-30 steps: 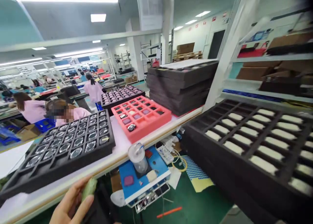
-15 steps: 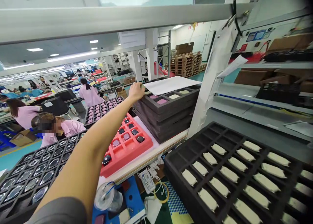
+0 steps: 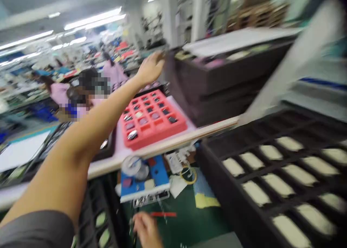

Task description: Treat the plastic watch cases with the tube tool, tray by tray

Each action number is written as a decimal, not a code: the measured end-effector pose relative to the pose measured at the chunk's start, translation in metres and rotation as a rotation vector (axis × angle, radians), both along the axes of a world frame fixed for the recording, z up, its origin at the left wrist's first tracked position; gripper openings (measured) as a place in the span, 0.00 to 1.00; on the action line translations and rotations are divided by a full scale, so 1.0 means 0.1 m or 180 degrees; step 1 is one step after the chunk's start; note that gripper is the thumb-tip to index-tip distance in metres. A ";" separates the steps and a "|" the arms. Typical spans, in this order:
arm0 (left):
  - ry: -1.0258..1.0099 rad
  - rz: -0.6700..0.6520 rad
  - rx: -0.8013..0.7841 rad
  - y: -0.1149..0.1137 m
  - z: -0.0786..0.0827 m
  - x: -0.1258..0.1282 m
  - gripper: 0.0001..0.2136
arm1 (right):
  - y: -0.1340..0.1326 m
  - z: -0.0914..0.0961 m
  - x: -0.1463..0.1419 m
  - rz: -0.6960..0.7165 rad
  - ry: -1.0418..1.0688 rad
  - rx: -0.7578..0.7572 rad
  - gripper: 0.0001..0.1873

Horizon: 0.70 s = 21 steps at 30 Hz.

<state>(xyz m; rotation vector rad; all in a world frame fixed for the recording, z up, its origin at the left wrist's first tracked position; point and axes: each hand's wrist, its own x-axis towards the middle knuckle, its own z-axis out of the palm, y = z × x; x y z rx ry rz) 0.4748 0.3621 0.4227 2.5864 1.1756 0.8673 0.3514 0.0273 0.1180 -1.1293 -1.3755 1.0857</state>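
Note:
My left hand (image 3: 150, 68) reaches far out beside the left corner of a stack of black foam trays (image 3: 238, 76). Its fingers are loosely bent and blurred, and nothing shows in them. A white sheet (image 3: 238, 40) lies over the top tray, whose pockets hold pink and pale pieces. Low in the view is my right hand (image 3: 148, 229), above the green mat (image 3: 187, 219) and close to a thin dark upright part. Its fingers are smeared by motion, so I cannot tell whether they hold anything. Below my left hand sits a red tray (image 3: 158, 124) with small dark and pink pieces.
At right stands a black tray (image 3: 221, 194) of pale pieces. A blue fixture (image 3: 159, 172) with a clear plastic cup (image 3: 135, 167) is near a roll of yellow tape (image 3: 189, 175). A pale post (image 3: 287, 64) rises beside the stack. Co-workers in pink sit beyond the bench.
My left hand has come off the tray stack's edge. My right hand has come into view at the bottom. The view has tilted down and moved closer to the stack.

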 end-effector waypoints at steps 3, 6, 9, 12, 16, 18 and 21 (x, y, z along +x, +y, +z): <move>0.1033 -0.0382 0.1126 -0.72 -0.43 -1.30 0.28 | -0.20 -0.62 -0.36 0.0217 0.0364 -0.0175 0.13; 0.1556 -0.0300 0.1271 -1.74 -1.10 -2.76 0.28 | -0.28 -1.20 -0.72 0.0436 0.0583 -0.0130 0.14; 0.1721 0.0868 0.0442 -2.91 -2.00 -4.11 0.17 | -0.28 -1.51 -1.01 0.0630 0.0610 0.0149 0.13; 0.1599 0.1959 -0.0274 -3.80 -2.95 -5.06 0.12 | -0.33 -1.60 -1.19 0.0615 0.0481 0.0582 0.15; 0.1542 0.2134 -0.0671 -4.49 -3.75 -5.39 0.10 | -0.38 -1.68 -1.36 0.0511 0.0337 0.0886 0.18; 0.1537 0.2094 -0.0753 -4.73 -3.90 -5.28 0.09 | -0.37 -1.70 -1.44 0.0473 0.0379 0.0783 0.20; 0.1503 0.2063 -0.0776 -5.00 -3.94 -5.10 0.09 | -0.30 -1.68 -1.56 0.0388 0.0518 0.0770 0.21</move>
